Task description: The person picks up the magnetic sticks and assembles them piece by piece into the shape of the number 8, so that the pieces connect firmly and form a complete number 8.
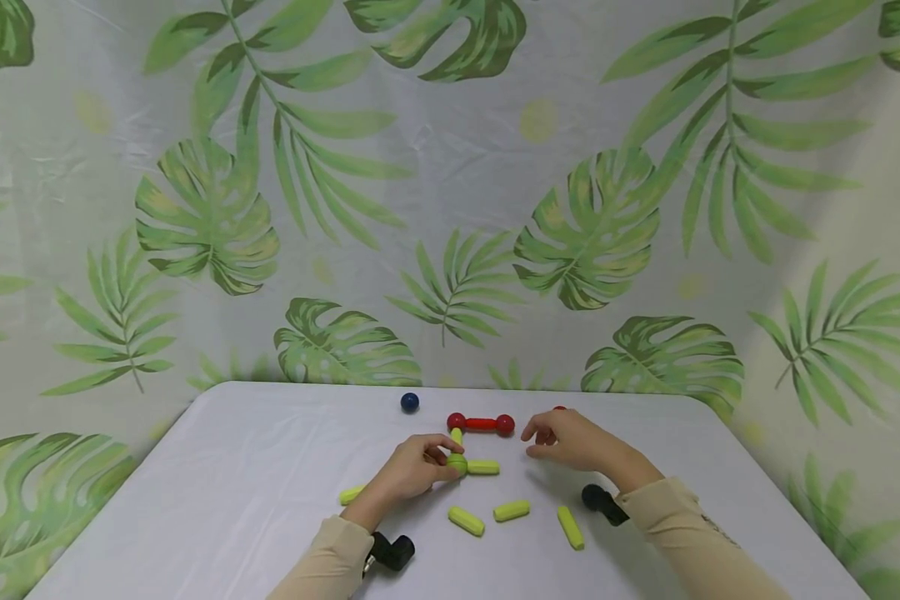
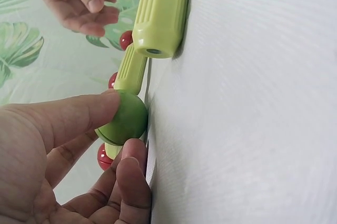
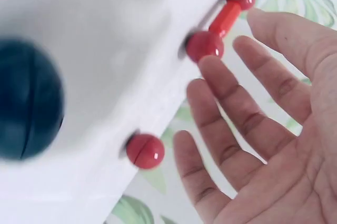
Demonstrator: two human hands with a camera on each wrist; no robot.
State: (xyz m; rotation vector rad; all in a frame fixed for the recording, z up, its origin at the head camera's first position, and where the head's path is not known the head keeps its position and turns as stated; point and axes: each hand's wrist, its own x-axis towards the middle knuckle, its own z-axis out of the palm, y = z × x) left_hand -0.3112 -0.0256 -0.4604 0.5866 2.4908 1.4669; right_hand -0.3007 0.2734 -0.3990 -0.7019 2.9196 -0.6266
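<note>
My left hand (image 1: pixel 414 468) pinches a green ball (image 2: pixel 129 120) between thumb and fingers at the middle of the table. Joined to this ball, a yellow-green ribbed rod (image 1: pixel 483 467) points right. Another short yellow-green rod (image 1: pixel 457 436) runs from it toward the back, up to a red ball (image 1: pixel 457 422). A red rod (image 1: pixel 481 424) links that ball with a second red ball (image 1: pixel 505 425). My right hand (image 1: pixel 570 440) hovers right of this second ball, fingers loosely bent and apart, holding nothing. Behind it, a loose red ball (image 3: pixel 146 151) is mostly hidden in the head view.
Loose yellow-green rods lie in front: one at centre (image 1: pixel 467 521), one beside it (image 1: pixel 512 510), one farther right (image 1: pixel 571 527). Another rod (image 1: pixel 351 495) is partly behind the left forearm. A blue ball (image 1: pixel 409 402) sits near the back edge. A dark blue ball (image 3: pixel 29 98) looms in the right wrist view.
</note>
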